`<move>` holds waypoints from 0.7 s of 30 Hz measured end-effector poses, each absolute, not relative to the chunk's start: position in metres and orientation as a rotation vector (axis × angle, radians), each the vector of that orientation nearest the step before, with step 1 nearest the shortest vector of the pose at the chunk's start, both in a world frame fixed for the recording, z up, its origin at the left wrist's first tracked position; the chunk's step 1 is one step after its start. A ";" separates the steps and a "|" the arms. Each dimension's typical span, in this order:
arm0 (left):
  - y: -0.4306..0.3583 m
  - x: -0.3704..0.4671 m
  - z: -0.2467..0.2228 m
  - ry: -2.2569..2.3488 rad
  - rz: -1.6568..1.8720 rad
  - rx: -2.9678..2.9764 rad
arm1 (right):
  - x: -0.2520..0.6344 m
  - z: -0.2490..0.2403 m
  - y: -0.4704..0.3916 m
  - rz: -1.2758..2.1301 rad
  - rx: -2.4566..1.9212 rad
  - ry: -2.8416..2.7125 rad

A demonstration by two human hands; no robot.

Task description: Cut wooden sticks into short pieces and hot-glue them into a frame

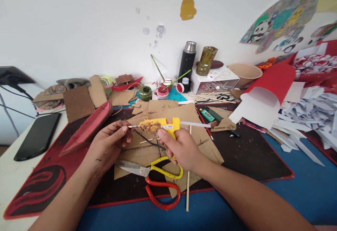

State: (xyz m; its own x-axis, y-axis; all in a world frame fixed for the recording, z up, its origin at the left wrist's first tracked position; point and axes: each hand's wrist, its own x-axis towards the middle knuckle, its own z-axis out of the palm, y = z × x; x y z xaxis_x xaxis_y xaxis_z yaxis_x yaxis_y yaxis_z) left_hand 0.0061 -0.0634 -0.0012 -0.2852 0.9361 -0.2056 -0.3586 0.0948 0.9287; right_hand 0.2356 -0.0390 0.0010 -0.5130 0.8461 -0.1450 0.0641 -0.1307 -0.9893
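Note:
My right hand [181,148] is wrapped round the grip of a yellow glue gun [152,124], which points left. A white glue stick [195,124] sticks out of its back end, and its barrel is smeared with brown residue. At the nozzle tip, my left hand [112,141] is closed in a pinch; what its fingers hold there is too small to make out. Below lie scissors [143,170] with one yellow and one red handle, on cardboard pieces [207,147]. A thin wooden stick [187,185] lies beside them.
To the left are a pink-lined cardboard boat shape [86,127] and a black phone [38,136]. Paint jars [145,93], a black flask [187,61] and a white box [213,80] stand along the wall. Paper strips [313,108] pile up at right.

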 end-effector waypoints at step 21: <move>-0.063 0.007 0.000 1.267 1.463 0.664 | 0.236 0.001 -0.038 1.708 -1.018 -1.570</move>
